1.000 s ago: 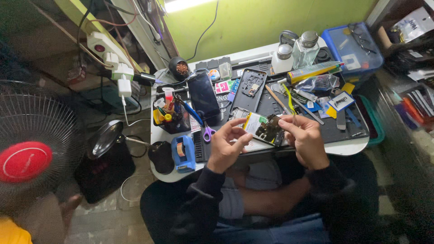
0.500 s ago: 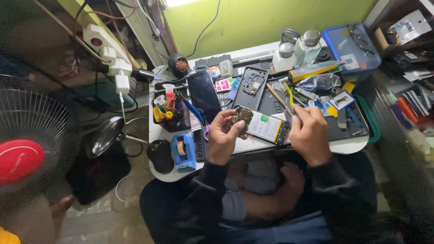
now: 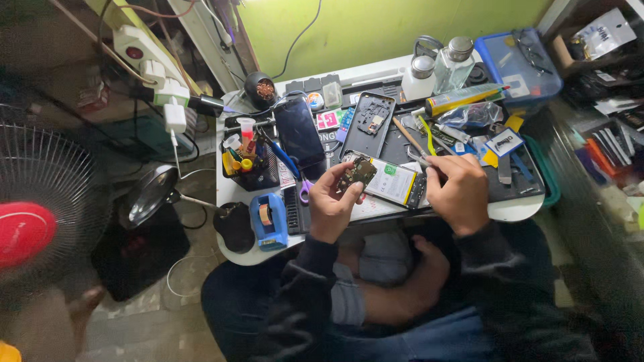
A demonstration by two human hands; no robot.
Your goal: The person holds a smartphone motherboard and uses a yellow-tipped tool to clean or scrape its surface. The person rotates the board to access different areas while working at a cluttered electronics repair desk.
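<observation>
The left hand (image 3: 330, 201) pinches a small circuit board (image 3: 356, 174) that could slip onto the crowded tabletop (image 3: 516, 209) (right hand's (image 3: 459, 194) grip clamps tweezers (image 3: 421, 159)).

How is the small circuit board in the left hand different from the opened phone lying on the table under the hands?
The circuit board is small, dark and irregular; the opened phone is larger and rectangular, with a pale battery showing. The board is held up, tilted, in the fingers of the left hand; the phone lies flat on the table, with the right hand at its end. Both are bare phone internals.
</observation>
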